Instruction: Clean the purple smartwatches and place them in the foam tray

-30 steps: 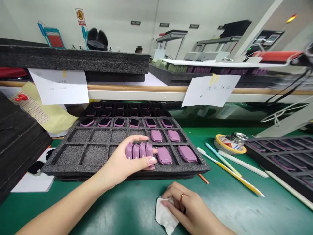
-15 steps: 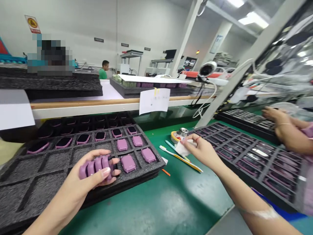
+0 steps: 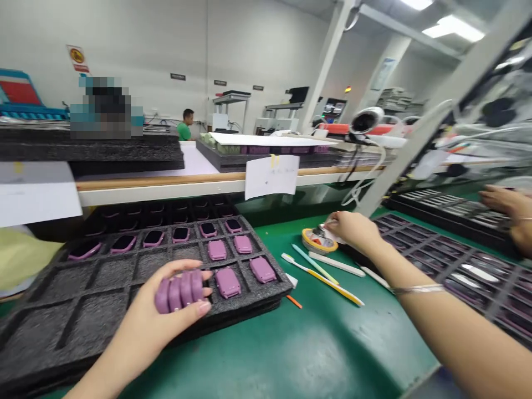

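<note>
My left hand (image 3: pixel 166 310) is closed around a row of several purple smartwatch cases (image 3: pixel 180 291), pressed side by side, above the front of a black foam tray (image 3: pixel 87 324). Purple watch cases (image 3: pixel 228 281) lie back side up in the tray's right compartments. Others (image 3: pixel 153 238) farther back show dark screens. Beyond the toothbrush, my right hand (image 3: pixel 351 230) reaches to a metal-topped dispenser (image 3: pixel 321 230) standing in a yellow-rimmed round container (image 3: pixel 320 248). Its fingers are bent together at the metal top; what they hold is hidden.
A yellow-white toothbrush (image 3: pixel 324 280), a pale blue-green stick (image 3: pixel 313 263) and a white stick (image 3: pixel 336 264) lie on the green table (image 3: pixel 316 349). On the right stand a tray of dark-screened watches (image 3: pixel 432 249) and a co-worker's hand (image 3: pixel 505 202). A shelf edge (image 3: pixel 187 185) overhangs the back.
My right hand has moved away to the metal-topped dispenser; the white cloth it pinched no longer shows. My left hand keeps hold of the watch cases. The view has shifted slightly.
</note>
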The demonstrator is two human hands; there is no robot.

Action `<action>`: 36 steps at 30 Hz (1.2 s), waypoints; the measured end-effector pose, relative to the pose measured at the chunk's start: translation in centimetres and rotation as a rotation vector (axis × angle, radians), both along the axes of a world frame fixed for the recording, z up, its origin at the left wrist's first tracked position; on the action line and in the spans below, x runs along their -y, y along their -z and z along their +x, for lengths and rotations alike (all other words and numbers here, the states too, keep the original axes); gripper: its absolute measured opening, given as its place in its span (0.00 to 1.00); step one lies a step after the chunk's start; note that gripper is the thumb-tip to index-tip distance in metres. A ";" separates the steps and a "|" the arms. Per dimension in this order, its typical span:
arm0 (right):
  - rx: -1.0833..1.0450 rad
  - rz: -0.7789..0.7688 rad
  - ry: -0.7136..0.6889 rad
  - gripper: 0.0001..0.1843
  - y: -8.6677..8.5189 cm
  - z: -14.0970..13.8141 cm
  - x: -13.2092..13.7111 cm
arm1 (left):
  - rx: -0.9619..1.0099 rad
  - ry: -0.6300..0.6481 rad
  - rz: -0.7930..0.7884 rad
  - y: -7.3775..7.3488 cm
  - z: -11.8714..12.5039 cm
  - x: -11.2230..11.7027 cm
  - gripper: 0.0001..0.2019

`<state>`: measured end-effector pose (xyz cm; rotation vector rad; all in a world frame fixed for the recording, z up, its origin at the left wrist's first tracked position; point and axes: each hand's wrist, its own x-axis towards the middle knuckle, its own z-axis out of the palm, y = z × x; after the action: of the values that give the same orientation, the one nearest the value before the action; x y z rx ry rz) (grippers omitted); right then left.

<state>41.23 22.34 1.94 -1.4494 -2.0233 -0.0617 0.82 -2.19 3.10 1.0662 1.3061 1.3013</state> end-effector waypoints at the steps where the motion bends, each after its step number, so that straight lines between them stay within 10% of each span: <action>1: -0.017 0.037 -0.037 0.11 -0.3 -0.8 0.0 | -0.043 0.030 0.001 0.0 0.0 0.1 0.25; 8: -0.158 0.204 -0.317 0.05 -1.8 -12.4 6.1 | -0.146 0.086 -0.043 0.1 0.1 0.3 0.25; 16: -0.262 -0.010 -1.059 0.11 -3.3 -21.9 16.9 | -0.231 0.027 0.040 -0.2 0.6 0.2 0.21; 28: -0.463 0.130 -0.949 0.15 1.4 -24.3 17.2 | -0.181 -0.058 0.010 0.5 1.1 0.0 0.20; 36: -0.787 0.101 -0.835 0.12 0.5 -23.6 15.8 | -0.269 -0.001 0.000 -0.3 0.9 0.4 0.22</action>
<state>17.63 6.57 1.47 -0.3545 -1.7296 0.6404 1.69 -2.60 3.42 1.2739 1.5039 1.1869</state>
